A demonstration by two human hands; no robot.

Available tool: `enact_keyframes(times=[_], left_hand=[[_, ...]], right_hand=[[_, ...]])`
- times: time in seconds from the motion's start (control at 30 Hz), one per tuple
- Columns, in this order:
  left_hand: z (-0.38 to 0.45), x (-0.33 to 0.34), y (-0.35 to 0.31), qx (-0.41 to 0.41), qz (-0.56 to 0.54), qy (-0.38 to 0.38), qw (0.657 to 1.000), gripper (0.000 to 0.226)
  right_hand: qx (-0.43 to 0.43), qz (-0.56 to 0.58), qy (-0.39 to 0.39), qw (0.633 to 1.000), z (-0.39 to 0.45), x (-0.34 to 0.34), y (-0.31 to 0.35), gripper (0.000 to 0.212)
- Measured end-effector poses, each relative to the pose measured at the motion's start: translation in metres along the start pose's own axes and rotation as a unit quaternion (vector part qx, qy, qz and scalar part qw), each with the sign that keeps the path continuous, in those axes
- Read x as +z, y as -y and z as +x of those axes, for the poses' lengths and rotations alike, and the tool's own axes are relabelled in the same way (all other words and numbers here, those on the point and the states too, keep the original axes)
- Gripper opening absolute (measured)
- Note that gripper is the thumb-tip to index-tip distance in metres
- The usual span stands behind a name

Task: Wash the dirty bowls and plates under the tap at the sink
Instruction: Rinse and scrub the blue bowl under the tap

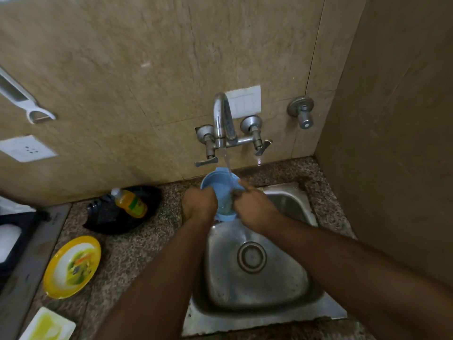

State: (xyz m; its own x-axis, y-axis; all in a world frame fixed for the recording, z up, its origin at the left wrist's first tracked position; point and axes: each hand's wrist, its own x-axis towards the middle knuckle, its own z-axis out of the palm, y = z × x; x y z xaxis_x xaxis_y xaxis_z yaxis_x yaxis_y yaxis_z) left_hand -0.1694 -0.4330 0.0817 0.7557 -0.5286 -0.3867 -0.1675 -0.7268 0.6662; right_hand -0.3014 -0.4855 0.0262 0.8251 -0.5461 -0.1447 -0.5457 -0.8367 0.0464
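A light blue bowl [219,186] is held tilted over the back of the steel sink [255,300], under water running from the wall tap [221,119]. My left hand [199,202] grips the bowl's left rim. My right hand [252,204] holds its right side, fingers reaching inside the bowl. On the counter to the left lies a yellow plate [57,278] with green food remains. A white square plate [46,326] smeared with yellow-green sits at the bottom left corner.
A dish soap bottle [130,202] lies on a black pan or bag [110,217] left of the sink. A stove edge [22,241] borders the granite counter [137,253]. A second wall valve [302,114] and a side wall [392,143] stand to the right.
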Motion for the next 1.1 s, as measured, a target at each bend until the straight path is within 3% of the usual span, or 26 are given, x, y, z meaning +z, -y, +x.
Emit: enact_keyframes(times=[0.1, 0.17, 0.27, 0.37, 0.47, 0.57, 0.63, 0.7, 0.8, 0.87, 1.0, 1.1], left_hand=[[-0.006, 0.005, -0.010, 0.005, 0.031, -0.059, 0.998, 0.036], [-0.006, 0.007, -0.015, 0.005, 0.020, -0.043, 0.999, 0.035], [-0.004, 0.006, -0.016, 0.039, 0.049, 0.055, 0.996, 0.032], [0.005, -0.008, -0.020, 0.009, 0.070, 0.159, 0.985, 0.017], [0.011, -0.019, -0.023, 0.000, 0.037, 0.214, 0.976, 0.020], [0.009, -0.009, -0.004, -0.010, -0.116, 0.159, 0.980, 0.052], [0.003, 0.014, 0.021, -0.037, -0.255, 0.140, 0.956, 0.064], [-0.011, 0.042, 0.043, -0.012, -0.346, 0.102, 0.932, 0.070], [-0.033, 0.048, 0.043, 0.039, -0.359, 0.038, 0.932, 0.082], [-0.022, 0.046, 0.044, 0.063, -0.315, 0.001, 0.947, 0.084], [-0.007, 0.012, 0.028, 0.007, -0.201, 0.086, 0.976, 0.046], [-0.007, -0.013, 0.002, -0.031, -0.136, 0.167, 0.976, 0.026]], right_hand=[[0.031, 0.074, -0.043, 0.996, -0.006, 0.003, 0.001, 0.028], [0.016, 0.056, -0.027, 0.998, -0.012, 0.000, 0.001, 0.028], [-0.030, -0.036, -0.001, 0.999, -0.019, -0.012, -0.006, 0.028], [-0.101, -0.170, -0.033, 0.980, -0.014, -0.015, -0.023, 0.060], [-0.126, -0.206, -0.025, 0.970, -0.003, -0.018, -0.038, 0.054], [-0.105, -0.111, -0.064, 0.986, 0.003, -0.027, -0.039, 0.038], [-0.039, -0.046, -0.037, 0.997, 0.002, -0.027, -0.030, 0.030], [0.013, 0.018, -0.025, 0.999, -0.001, -0.024, -0.014, 0.029], [0.017, 0.082, -0.037, 0.996, -0.008, -0.015, -0.002, 0.026], [-0.016, 0.052, -0.067, 0.996, -0.009, -0.005, -0.008, 0.027], [-0.107, -0.028, -0.077, 0.991, -0.002, -0.003, -0.036, 0.051], [-0.149, -0.113, -0.098, 0.977, 0.009, -0.017, -0.048, 0.046]])
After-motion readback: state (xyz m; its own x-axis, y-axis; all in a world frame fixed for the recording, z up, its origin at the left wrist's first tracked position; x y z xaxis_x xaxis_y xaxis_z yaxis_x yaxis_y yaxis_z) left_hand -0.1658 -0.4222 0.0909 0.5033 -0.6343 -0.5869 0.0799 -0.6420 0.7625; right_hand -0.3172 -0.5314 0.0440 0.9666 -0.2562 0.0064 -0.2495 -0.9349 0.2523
